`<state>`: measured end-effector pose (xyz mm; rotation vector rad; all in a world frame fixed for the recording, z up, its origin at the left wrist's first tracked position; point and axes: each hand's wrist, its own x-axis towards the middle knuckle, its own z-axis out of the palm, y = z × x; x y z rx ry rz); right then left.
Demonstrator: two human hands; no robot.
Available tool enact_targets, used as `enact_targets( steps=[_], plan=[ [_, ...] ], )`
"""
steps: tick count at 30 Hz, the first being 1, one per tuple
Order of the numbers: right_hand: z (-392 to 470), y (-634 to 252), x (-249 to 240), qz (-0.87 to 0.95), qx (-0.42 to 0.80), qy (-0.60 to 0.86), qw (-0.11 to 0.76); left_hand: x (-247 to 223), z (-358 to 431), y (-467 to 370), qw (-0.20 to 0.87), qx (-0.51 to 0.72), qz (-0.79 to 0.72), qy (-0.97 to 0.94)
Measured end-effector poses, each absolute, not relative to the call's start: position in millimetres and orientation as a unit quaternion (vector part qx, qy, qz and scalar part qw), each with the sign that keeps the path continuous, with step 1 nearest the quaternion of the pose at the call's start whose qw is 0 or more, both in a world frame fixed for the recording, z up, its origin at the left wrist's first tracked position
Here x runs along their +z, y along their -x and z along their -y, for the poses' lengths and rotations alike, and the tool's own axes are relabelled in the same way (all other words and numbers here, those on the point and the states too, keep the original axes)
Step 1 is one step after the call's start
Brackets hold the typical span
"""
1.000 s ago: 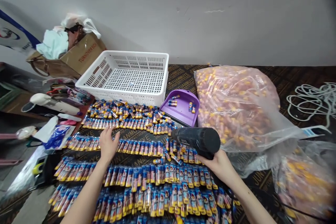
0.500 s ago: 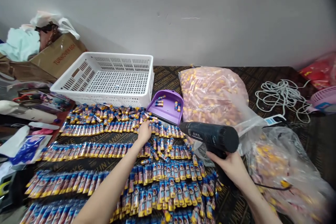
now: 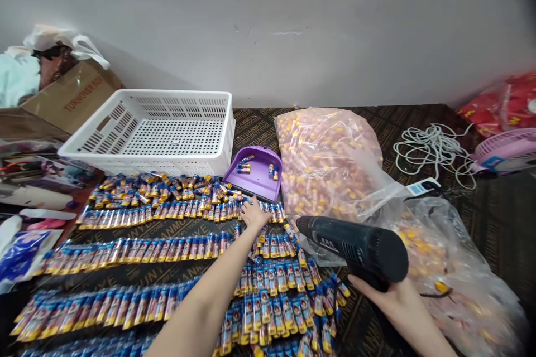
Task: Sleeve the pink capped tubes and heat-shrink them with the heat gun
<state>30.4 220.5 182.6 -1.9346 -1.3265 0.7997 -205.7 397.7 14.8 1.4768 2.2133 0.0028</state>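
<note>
My right hand (image 3: 397, 301) is wrapped round the handle of a black heat gun (image 3: 352, 240), whose nozzle points left towards the small tubes. My left hand (image 3: 254, 215) reaches over the top row, fingers spread and at or just above the tubes beside the dustpan. Printed tubes (image 3: 176, 211) with blue and yellow ends lie side by side in several long rows, and a loose pile (image 3: 151, 187) of them sits behind. Just beyond my left hand is a purple dustpan (image 3: 262, 170) with several tubes in it.
A white plastic basket (image 3: 146, 153) stands behind the pile. On the right lie a large clear bag (image 3: 330, 162) of yellow-ended pieces, a second bag (image 3: 444, 268), a coiled white cord (image 3: 431, 150) and a pink fan (image 3: 506, 150). A cardboard box (image 3: 79, 97) is at the left.
My left hand has moved right along the top row, its fingers now spread. The heat gun has come nearer and lower in view. The whole view has shifted slightly right.
</note>
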Motion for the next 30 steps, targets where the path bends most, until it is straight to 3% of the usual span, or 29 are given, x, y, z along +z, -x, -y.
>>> enact_targets(
  steps=[13, 18, 25, 30],
  plan=[
    [-231, -21, 153, 0.491, 0.344, 0.726, 0.336, 22, -427, 204, 0.317, 0.044, -0.782, -0.534],
    [-231, -20, 157, 0.467, 0.342, 0.732, 0.360, 43, -465, 224, 0.186, 0.111, -0.815, -0.537],
    [-226, -13, 176, 0.414, 0.309, 0.754, 0.406, 21, -409, 191, 0.224, 0.016, -0.725, -0.651],
    [-218, -22, 193, 0.415, 0.287, 0.770, 0.390, 9, -387, 164, 0.221, 0.004, -0.724, -0.654]
  ],
)
